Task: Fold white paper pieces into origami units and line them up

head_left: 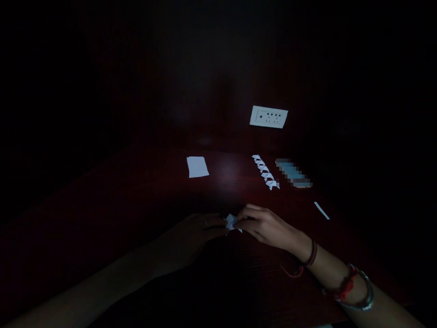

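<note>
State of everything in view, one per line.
Paper piece: folded, at fingers of left hand and right hand
Paper sheets: flat
Paper row: folded pieces, lined up
Wall socket: nothing plugged in
Pale strip: loose
Blurred device: lying down; screen unreadable

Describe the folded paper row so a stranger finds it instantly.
On the dark red table, below the white wall socket, lies a slanted row of folded white paper pieces. Its jagged outline sets it apart from the flat white paper to its left and the pixelated blue slab to its right.
</note>
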Demonstrator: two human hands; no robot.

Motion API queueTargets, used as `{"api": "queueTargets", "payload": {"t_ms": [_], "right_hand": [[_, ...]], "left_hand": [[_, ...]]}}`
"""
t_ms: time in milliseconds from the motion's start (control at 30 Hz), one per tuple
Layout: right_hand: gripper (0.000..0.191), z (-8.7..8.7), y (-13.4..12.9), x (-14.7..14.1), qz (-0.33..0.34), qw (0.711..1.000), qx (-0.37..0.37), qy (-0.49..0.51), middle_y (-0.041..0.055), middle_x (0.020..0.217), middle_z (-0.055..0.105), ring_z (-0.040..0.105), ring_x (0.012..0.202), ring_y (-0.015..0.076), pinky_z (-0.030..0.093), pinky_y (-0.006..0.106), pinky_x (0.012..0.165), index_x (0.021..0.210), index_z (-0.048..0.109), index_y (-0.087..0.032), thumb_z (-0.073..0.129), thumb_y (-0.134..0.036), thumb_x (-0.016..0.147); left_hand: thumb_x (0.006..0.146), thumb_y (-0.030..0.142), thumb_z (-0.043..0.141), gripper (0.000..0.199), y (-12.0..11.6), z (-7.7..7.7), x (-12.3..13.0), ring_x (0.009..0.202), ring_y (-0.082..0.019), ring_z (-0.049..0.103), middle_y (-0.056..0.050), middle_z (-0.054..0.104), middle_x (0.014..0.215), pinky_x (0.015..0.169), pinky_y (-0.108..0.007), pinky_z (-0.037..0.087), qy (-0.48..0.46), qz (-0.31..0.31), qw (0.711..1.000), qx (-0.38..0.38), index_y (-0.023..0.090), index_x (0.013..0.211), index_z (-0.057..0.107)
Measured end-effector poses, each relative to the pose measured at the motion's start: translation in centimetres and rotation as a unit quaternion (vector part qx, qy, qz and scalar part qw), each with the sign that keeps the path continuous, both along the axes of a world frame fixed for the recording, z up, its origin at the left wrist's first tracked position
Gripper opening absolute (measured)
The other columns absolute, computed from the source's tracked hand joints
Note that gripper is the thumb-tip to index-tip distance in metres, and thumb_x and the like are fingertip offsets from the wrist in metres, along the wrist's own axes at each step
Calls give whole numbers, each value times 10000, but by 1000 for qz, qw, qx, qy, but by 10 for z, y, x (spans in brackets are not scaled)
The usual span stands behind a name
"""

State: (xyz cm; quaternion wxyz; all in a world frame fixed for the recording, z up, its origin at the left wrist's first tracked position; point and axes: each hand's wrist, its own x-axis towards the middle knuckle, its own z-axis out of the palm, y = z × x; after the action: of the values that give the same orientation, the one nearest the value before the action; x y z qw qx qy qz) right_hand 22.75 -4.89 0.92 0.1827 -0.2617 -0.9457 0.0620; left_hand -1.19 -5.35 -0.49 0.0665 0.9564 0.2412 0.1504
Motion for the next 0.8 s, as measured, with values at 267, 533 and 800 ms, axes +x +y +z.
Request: {"api": "queueTargets", "payload": {"t_ms": [267,533,800], "right_hand": [[236,-1,-3,-1,20,995,66,-78,49,890,557,488,815,139,430,277,736,989,566,-195,383,-194,840],[239,0,-6,1,23,995,44,-86,55,937,573,479,866,168,431,308,766,972,573,-163,410,-169,797],[257,1,-6,3,29,999,-1,-46,55,957,584,506,877,151,447,283,758,917,591,-145,410,-89,743]], "left_hand": [[792,52,390,486,0,8,1,1181,-191,298,-8,358,1289,946,-382,282,25,-11,1000,-7,266,1226,350],[802,82,391,492,2,-6,-3,1177,-191,302,1,348,1295,945,-375,273,18,-2,1000,20,286,1244,318],[802,75,393,480,3,-6,-2,1176,-184,306,4,360,1287,946,-366,282,15,-2,1000,11,287,1230,341]]}}
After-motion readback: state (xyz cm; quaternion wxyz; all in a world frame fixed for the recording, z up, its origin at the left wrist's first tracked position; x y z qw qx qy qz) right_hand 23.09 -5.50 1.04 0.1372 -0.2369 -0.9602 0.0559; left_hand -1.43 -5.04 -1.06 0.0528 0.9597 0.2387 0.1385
